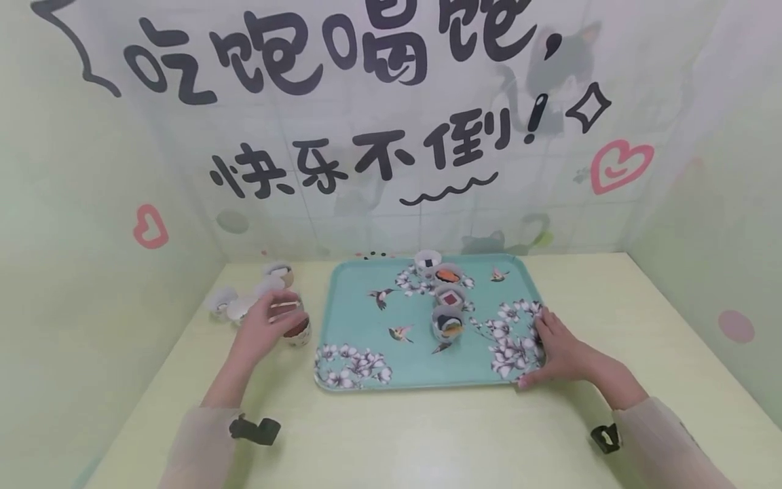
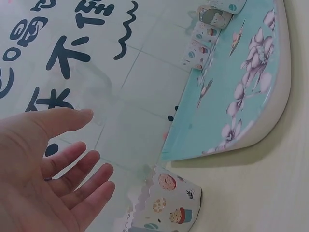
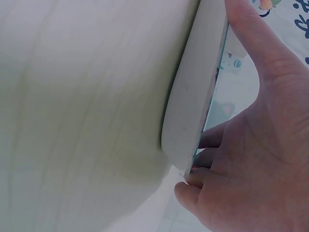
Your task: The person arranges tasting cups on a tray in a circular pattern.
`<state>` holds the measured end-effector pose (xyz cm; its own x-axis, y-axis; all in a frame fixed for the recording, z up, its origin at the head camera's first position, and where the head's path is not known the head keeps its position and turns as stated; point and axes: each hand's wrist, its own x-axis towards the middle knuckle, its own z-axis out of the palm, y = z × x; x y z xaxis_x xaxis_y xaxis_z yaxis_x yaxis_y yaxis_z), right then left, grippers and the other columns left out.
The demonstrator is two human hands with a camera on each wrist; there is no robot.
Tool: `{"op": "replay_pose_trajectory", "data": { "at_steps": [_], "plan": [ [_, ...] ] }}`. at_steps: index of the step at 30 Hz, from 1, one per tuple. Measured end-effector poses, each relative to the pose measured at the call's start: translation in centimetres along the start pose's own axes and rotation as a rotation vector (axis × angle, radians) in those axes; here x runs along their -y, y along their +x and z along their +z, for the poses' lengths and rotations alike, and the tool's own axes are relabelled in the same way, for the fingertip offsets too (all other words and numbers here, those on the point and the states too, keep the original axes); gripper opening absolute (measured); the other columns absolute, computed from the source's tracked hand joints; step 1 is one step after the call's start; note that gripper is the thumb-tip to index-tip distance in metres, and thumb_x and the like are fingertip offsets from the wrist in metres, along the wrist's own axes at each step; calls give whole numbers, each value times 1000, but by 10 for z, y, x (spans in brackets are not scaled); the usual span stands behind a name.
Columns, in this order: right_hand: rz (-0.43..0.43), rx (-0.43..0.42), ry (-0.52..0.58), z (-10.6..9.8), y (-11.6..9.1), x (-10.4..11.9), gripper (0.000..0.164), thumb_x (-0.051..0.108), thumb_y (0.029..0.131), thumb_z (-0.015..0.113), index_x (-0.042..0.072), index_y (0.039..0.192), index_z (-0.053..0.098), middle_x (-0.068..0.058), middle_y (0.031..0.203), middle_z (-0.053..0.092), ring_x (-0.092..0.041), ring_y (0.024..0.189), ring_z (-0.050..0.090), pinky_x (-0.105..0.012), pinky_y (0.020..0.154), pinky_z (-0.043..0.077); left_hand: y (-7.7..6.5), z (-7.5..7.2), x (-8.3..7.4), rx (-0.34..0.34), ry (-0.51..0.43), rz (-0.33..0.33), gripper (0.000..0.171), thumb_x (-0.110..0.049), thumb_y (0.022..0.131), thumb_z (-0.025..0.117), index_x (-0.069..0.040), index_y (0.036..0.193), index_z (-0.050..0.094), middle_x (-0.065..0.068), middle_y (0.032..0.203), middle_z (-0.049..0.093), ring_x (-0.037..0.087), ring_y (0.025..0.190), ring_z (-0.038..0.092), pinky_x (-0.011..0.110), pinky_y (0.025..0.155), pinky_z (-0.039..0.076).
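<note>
My left hand (image 1: 271, 326) hovers over a group of paper cups at the tray's left, fingers spread and loosely bent, the palm holding nothing in the left wrist view. Closest to it in the head view is a patterned cup (image 1: 298, 333) with a dark red sushi piece in it; a cup printed with cupcakes (image 2: 169, 203) stands beyond the fingertips in the left wrist view. My right hand (image 1: 565, 350) rests against the right front corner of the turquoise floral tray (image 1: 366, 326), thumb along the front rim and fingers on the right rim. Some of its fingertips are hidden.
On the tray stand several cups in a line, among them one with orange-topped sushi (image 1: 448, 274) and one with a dark-wrapped piece (image 1: 449, 324). More cups (image 1: 221, 302) stand left on the pale table (image 1: 427, 435). A printed wall (image 1: 391, 224) closes the back.
</note>
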<state>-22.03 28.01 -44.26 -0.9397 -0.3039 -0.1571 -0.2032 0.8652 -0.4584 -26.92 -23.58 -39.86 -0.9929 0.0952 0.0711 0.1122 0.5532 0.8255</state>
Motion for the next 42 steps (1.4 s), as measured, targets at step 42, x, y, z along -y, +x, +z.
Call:
{"op": "replay_pose_trajectory", "data": {
  "at_steps": [42],
  "plan": [
    [6,-4,22,2,0,-4,134,49,64,91,-23,147,14,-45,155,0,-62,143,4,-73,115,17,3,11,53,31,108,-146,74,-23,88,75,11,136,31,36,138,44,54,130,47,59,107,43]
  ]
}}
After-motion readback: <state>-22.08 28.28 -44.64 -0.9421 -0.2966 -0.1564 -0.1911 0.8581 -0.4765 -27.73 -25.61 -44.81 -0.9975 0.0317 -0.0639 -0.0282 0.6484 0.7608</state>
